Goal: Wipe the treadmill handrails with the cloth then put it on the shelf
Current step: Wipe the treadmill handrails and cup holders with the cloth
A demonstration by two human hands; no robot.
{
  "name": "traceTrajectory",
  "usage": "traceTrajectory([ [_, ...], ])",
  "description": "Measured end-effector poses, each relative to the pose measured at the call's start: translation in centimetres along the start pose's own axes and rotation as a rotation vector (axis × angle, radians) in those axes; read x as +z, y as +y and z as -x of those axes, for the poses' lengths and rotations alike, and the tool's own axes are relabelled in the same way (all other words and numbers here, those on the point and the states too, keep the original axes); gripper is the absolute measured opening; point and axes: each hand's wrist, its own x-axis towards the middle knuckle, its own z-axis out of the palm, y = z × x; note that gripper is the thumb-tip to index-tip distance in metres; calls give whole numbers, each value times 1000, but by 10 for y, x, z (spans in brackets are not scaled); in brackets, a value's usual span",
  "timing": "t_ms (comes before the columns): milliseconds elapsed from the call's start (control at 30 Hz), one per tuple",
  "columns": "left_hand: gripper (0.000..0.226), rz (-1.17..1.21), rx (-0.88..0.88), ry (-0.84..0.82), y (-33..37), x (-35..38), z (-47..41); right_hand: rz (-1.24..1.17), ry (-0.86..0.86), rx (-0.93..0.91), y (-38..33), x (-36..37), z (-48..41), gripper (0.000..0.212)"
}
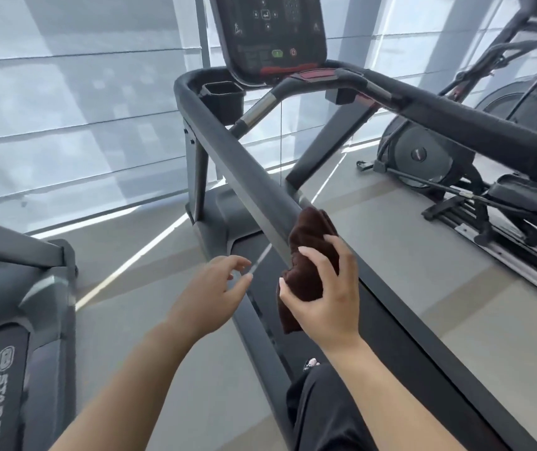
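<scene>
Cloth point(309, 255), dark brown and bunched up, sat in the right hand point(325, 297), and what a firm hold that was: thumb low on the near side, fingers point(317, 262) curled over the top, the fabric spilling out above and below the grip. The upper end of it was pressed against the left handrail point(237, 170) of the treadmill, roughly at the lower part of that long grey bar, while the bottom end hung loose under the palm. So the hand was behind and around the fabric, with the rail just beyond it.

Left hand point(211, 288) was out there too, empty, fingers spread and slightly bent, hovering just beside the rail and near the other hand but touching nothing that I could make out.

Up ahead the console point(267, 34) stood with its green and red buttons showing, a cup holder point(223, 92) tucked at the corner below it. The right handrail point(475, 125), padded and black, ran off across the far side, well apart from the fabric. Under both hands lay the dark belt point(262, 255) of the machine. A second treadmill point(16, 320) stood off to the left, and an elliptical machine point(456, 170) sat to the right on the grey floor point(423, 262).
</scene>
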Motion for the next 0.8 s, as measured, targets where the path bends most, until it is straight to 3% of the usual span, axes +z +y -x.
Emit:
traceTrajectory([
  [233, 30, -13, 5, -15, -9, 5, 31, 22, -34, 77, -16, 4, -56, 46],
  [400, 30, 0, 39, -57, -9, 17, 50, 113, -86, 37, -3, 0, -5, 52],
  [567, 30, 17, 50, -62, -9, 20, 62, -23, 6, 154, 14, -15, 32, 47],
  [700, 28, 11, 31, -67, -14, 18, 62, -47, 124, 5, -15, -24, -8, 43],
  [800, 27, 9, 16, -45, -16, 14, 58, 78, -2, -141, -37, -9, -50, 44],
])
